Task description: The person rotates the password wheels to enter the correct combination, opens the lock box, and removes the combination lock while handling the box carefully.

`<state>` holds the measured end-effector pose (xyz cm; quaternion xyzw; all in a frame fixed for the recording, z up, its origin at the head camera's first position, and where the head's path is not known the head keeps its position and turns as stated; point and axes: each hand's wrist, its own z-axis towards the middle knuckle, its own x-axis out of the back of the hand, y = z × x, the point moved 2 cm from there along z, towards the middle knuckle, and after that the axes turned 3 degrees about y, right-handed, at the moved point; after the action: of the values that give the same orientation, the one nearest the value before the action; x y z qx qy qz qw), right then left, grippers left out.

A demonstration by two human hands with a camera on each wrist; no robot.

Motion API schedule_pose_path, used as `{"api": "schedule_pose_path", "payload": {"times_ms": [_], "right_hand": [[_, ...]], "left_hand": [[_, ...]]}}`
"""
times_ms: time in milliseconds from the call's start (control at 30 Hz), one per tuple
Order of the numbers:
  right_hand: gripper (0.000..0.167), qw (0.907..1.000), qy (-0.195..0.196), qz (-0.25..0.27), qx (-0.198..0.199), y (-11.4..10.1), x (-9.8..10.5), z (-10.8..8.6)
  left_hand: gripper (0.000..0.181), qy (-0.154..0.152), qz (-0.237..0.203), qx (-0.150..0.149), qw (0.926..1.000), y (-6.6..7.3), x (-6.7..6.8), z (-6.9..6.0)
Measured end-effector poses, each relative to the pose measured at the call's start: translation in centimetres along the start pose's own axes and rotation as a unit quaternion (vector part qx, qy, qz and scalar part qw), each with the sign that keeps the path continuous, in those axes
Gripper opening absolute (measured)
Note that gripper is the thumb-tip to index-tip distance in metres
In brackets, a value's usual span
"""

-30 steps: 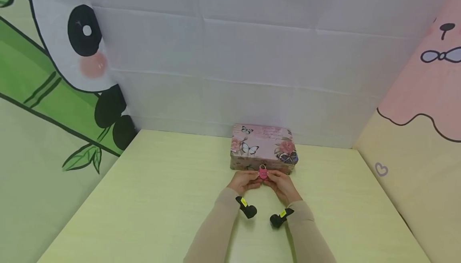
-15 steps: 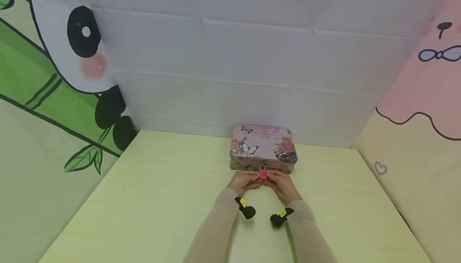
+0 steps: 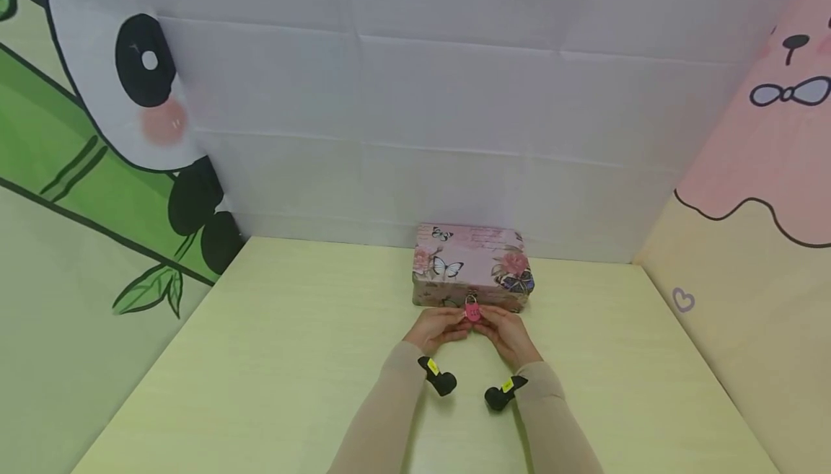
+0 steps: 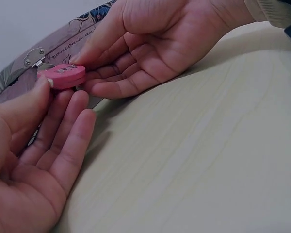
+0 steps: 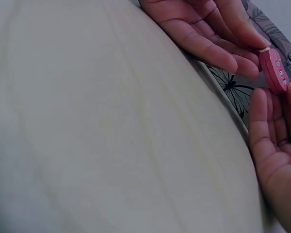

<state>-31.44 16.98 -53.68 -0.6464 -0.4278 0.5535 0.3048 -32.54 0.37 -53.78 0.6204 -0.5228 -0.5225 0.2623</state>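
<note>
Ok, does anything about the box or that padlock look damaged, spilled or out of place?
Nothing stands out. The floral butterfly box sits closed on the table, with no visible dents or spills. The pink combination padlock tilts outward at the hasp, but the left hand and right hand hold it there.

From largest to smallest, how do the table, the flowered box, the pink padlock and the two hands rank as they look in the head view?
1. Table
2. Flowered box
3. Left hand and right hand: nearly alike, so unranked
4. Pink padlock
</note>
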Motion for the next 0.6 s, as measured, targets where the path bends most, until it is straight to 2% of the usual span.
{"api": "schedule_pose_path", "payload": {"times_ms": [600], "right_hand": [[0.018,0.9994,0.004,-0.022,0.027,0.24,-0.12,0.24]], "left_hand": [[0.032,-0.035,-0.013,-0.007,0.9993,0.07,0.06,-0.34]]}}
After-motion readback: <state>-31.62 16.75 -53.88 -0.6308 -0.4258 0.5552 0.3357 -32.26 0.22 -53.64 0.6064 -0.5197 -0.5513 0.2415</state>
